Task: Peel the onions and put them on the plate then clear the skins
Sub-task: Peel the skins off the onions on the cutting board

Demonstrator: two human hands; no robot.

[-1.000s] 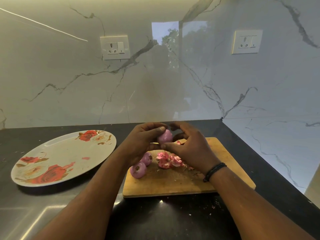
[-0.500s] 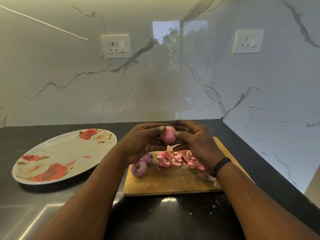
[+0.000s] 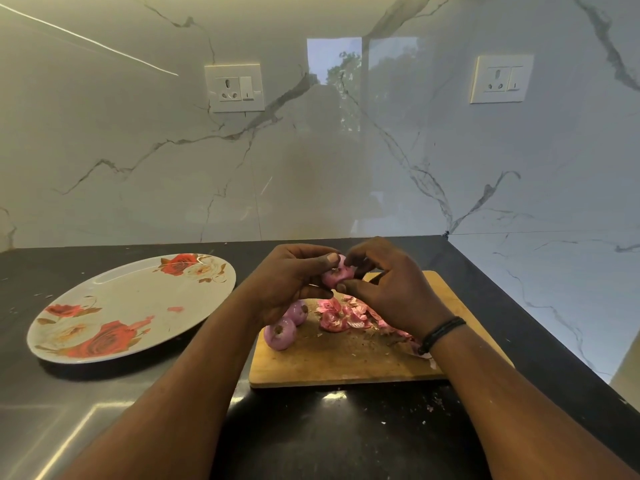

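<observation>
Onion (image 3: 336,275) has turned root-end up between both hands (image 3: 341,284).

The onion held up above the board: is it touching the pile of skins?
Apart. The head view shows the onion gripped between the left hand and right hand, with bare cutting board showing between it and the skins below.

Red-rose white plate (image 3: 138,299), pink skins (image 3: 341,315)

board (image 3: 346,365): matt wood | wall (image 3: 346,168): glossy marble | counter (image 3: 329,438): glossy black stone | skins (image 3: 341,317): papery
</observation>
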